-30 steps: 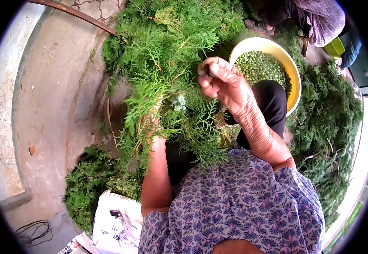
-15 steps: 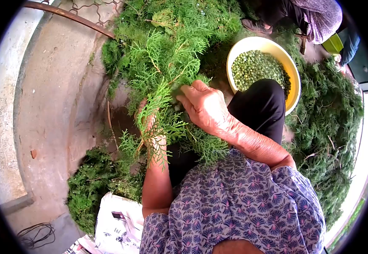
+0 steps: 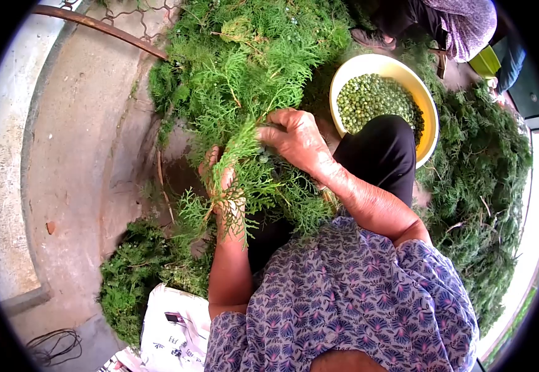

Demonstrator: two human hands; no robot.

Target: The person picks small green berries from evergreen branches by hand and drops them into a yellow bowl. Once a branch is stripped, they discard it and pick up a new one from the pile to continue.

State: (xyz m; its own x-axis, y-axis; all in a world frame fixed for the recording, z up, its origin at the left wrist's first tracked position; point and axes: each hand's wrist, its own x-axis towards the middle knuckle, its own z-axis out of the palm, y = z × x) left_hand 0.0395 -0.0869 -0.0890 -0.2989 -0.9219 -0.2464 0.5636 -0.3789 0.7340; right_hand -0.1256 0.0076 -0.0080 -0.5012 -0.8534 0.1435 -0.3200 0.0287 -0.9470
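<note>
Over the lap, the right hand (image 3: 298, 141) has come down from beside the yellow basin (image 3: 432, 133) to the leafy branch (image 3: 243, 149), thumb and fingers bent; what its hidden tips hold, I cannot tell. The left hand (image 3: 225, 178), half covered by fronds, grips the branch. Cut greenery (image 3: 269, 37) is heaped ahead. A dark-trousered knee (image 3: 384, 139) overlaps the basin's near rim; small round green cones (image 3: 375, 99) lie inside.

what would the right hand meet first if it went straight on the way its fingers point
Most likely the green sprig just beyond the fingertips of the right hand; depth is unclear, so they may already touch.
</note>
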